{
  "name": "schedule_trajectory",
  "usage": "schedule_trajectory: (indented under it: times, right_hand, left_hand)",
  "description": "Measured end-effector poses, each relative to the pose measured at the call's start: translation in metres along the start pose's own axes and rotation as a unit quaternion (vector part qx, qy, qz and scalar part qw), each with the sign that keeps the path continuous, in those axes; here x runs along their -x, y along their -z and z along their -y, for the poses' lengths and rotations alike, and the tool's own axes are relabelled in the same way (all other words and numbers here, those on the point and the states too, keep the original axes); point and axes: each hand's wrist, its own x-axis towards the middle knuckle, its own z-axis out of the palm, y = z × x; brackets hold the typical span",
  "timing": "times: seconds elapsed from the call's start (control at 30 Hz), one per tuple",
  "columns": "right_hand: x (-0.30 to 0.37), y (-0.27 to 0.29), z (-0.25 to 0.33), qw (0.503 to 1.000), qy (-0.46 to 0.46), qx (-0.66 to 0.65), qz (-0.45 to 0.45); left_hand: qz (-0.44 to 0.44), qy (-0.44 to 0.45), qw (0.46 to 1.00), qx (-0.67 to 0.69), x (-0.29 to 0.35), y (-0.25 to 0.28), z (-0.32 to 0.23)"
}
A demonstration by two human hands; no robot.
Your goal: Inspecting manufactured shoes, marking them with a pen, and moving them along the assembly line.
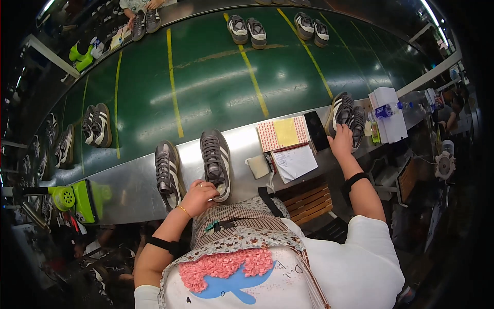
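My left hand (198, 196) grips the heel of a grey sneaker with white stripes (215, 160) that lies on the steel ledge (134, 188). Its twin sneaker (168, 172) rests just left of it, apart from the hand. My right hand (341, 143) reaches far right and rests on the heels of another sneaker pair (346, 117) at the edge of the green conveyor belt (216, 82); whether the fingers close on a shoe is not clear.
Paper pads, a yellow pad (286, 132), a dark phone (316, 137) and a white block (257, 167) lie on the ledge. A water bottle (389, 109) lies on a white box (391, 121). More sneaker pairs ride the belt. A green heat gun (77, 197) sits left. Another person's hands (141, 10) work across the belt.
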Motion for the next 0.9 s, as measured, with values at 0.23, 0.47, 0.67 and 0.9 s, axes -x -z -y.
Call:
schedule_trajectory:
  times: [0.23, 0.47, 0.67, 0.9]
  right_hand:
    - [0.076, -0.013, 0.145, 0.891, 0.272, -0.282, 0.231]
    - [0.091, -0.03, 0.21, 0.899, 0.369, -0.071, 0.223]
    - [0.078, -0.041, 0.2, 0.877, 0.328, -0.141, 0.321]
    - [0.066, -0.02, 0.2, 0.906, 0.365, -0.111, 0.183]
  left_hand:
    - [-0.139, 0.095, 0.972, 0.161, -0.004, 0.08, -0.032]
    - [-0.263, 0.133, 0.794, 0.531, 0.035, 0.116, -0.061]
    - [-0.368, 0.105, 0.723, 0.575, 0.081, 0.122, -0.082]
    - [-0.466, 0.171, 0.691, 0.526, 0.114, 0.126, -0.095]
